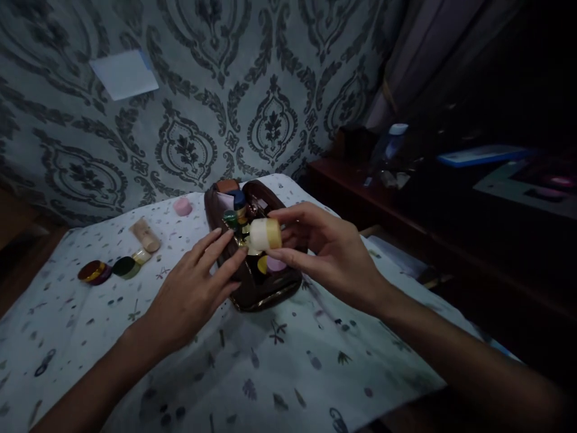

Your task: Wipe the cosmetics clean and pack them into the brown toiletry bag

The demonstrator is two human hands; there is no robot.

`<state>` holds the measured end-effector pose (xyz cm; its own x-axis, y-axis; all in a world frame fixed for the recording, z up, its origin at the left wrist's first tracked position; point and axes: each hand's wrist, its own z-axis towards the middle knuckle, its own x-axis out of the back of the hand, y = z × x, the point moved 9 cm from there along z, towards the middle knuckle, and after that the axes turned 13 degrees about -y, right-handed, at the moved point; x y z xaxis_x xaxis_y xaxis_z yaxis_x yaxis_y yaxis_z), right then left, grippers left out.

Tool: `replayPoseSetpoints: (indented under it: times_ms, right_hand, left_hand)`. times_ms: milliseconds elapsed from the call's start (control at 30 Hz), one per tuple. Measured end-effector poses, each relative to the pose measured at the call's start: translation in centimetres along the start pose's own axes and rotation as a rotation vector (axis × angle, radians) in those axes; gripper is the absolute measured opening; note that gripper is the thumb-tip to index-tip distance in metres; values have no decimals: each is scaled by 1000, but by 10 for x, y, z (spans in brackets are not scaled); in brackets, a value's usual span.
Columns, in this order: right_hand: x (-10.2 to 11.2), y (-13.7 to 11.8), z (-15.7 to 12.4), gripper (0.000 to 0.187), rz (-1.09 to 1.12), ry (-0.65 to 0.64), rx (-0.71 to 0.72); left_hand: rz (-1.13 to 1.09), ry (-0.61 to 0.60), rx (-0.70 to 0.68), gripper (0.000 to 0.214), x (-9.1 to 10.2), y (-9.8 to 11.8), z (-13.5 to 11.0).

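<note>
Now, widest first: a white cloth printed with small dark leaves (315,361) covers the table, and in the middle of it sits one open brown leather pouch (270,291), our landmark, packed with little containers.

The left hand (193,288) lies open at the pouch's near-left edge, fingers spread flat and fingertips touching its rim, holding nothing. The right hand (329,252) comes in from the pouch's right side and pinches a small round cream-and-yellow jar (265,234) between thumb and fingers, right over the pouch's open mouth.

To my eye the thing here is steadiness. That left hand does well to pin the rim so the soft pouch doesn't slide. The pinch should stay on the jar's sides, with the jar level and clear of the caps crowded beneath it.

The count: one jar in the hand. Inside the pouch I make out one green cap (231,218), one blue cap (238,198), one pink piece (276,264) and one yellow piece (262,264); more may be hidden in the dark. Left of the pouch, on the cloth, four loose items: one pink round pot (183,206), one beige tube (145,236), one green compact (126,266) and one dark red compact (94,272).
</note>
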<state>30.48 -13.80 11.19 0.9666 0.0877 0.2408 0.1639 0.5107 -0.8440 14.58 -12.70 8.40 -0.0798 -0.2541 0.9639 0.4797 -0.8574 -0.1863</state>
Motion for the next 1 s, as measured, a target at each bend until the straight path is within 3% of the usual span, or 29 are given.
replayPoseSetpoints:
  times_ms: [167, 300, 500, 567, 667, 767, 833, 1000]
  right_hand:
    - [8, 10, 21, 30, 2, -115, -44]
    - [11, 28, 35, 24, -28, -198, -25]
    - [30, 59, 49, 20, -76, -69, -99]
    - [17, 53, 56, 20, -90, -209, -142]
    - [-17, 40, 60, 10, -268, -622, -184]
    - [-34, 37, 55, 5, -417, -896, -221]
    - [-37, 39, 53, 5, -445, -978, -238]
    - [-37, 42, 54, 6, -467, -1029, -308]
  left_hand:
    - [-56, 7, 20, 34, -1, -2, 0]
    - [-104, 36, 31, 38, 0, -4, -1]
    - [-123, 25, 68, 43, -6, -6, -4]
    - [-124, 18, 71, 41, -7, -6, -6]
    - [-128, 40, 78, 39, -6, -7, -7]
    - [-138, 62, 76, 40, -4, -7, -7]
    - [-142, 62, 78, 39, -4, -6, -7]
    - [-144, 66, 83, 38, -6, -6, -7]
